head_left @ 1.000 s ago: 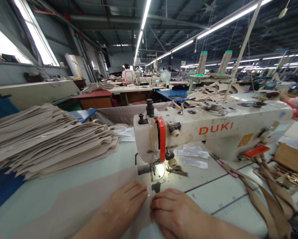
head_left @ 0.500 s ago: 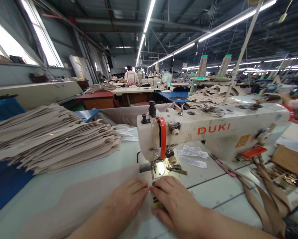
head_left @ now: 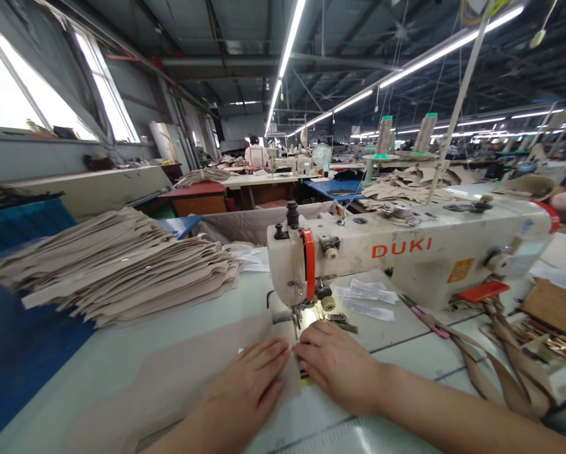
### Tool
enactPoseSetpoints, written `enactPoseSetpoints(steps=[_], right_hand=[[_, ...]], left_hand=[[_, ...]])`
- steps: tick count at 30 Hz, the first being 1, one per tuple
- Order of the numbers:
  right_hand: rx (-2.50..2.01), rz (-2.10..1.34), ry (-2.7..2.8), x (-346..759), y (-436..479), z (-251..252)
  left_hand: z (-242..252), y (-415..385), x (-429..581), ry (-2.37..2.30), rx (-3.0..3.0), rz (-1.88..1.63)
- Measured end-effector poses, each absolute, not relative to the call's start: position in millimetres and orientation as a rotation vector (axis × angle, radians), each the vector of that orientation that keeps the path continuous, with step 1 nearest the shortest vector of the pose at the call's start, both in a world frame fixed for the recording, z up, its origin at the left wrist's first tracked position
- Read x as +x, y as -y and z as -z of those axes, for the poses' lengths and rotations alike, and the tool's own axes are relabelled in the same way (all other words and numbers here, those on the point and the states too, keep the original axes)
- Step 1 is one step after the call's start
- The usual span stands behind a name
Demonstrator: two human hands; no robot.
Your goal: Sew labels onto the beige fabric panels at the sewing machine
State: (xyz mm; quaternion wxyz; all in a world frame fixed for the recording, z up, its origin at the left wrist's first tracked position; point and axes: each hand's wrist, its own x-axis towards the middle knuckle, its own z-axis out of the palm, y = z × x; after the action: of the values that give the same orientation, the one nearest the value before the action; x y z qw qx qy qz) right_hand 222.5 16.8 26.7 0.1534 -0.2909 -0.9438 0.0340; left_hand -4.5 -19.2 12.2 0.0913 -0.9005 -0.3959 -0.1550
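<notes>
Currently, the left hand (head_left: 247,384) is pressing on beige fabric (head_left: 188,359), fingers together; the right hand (head_left: 337,366), near the sewing machine (head_left: 346,249), is curling its fingers, perhaps pinching the edge.

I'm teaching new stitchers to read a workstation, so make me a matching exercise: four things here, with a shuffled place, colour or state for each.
Things:
1. Left hand
2. Scissors
3. Thread cones
4. Sewing machine

Descriptions:
A. Green-topped
B. Marked DUKI in orange-red
C. Resting on the pale fabric piece
D. Pink-handled

Pairs: 1-C, 2-D, 3-A, 4-B
</notes>
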Motion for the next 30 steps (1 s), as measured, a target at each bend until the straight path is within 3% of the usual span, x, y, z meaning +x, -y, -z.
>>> enactPoseSetpoints(steps=[30], right_hand=[[-0.968,0.002,2.599,229,-40,-17]], left_hand=[[-9,-19,10,1.097,-2.664,0.512]])
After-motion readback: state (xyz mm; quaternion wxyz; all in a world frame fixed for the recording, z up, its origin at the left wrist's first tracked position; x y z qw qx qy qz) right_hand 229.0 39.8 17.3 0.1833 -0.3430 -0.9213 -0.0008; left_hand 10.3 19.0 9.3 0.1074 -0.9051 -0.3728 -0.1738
